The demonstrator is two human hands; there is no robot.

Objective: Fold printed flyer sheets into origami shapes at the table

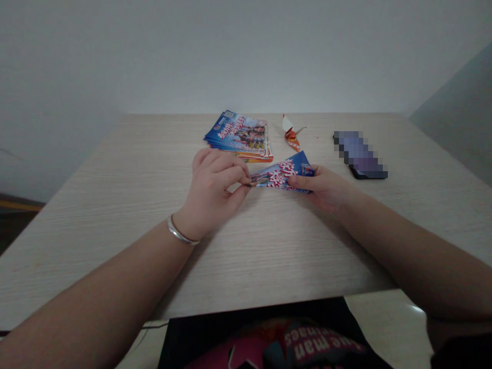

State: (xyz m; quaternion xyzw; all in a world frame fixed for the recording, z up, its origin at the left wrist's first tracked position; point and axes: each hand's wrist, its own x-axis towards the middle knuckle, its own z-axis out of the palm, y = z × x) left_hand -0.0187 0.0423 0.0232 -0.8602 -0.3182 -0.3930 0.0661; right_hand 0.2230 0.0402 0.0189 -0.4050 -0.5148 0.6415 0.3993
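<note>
Between my hands is a blue printed leaflet (277, 173) with red and white lettering, folded into a narrow shape that tapers to the left. My left hand (219, 182), with a silver bangle on the wrist, pinches its narrow left tip between thumb and fingers. At the wide right end, my right hand (323, 187) grips it, thumb on top and fingers underneath. The leaflet is held just over the table, and its underside is hidden. Behind my left hand lies a stack of similar leaflets (242, 134), blue on top with orange edges below.
A folded orange and white paper crane (292, 137) stands right of the stack. Farther right lies a dark phone (359, 156), its screen pixelated. The pale wood-grain table (126, 169) meets a white wall at the back; its front edge is near my lap.
</note>
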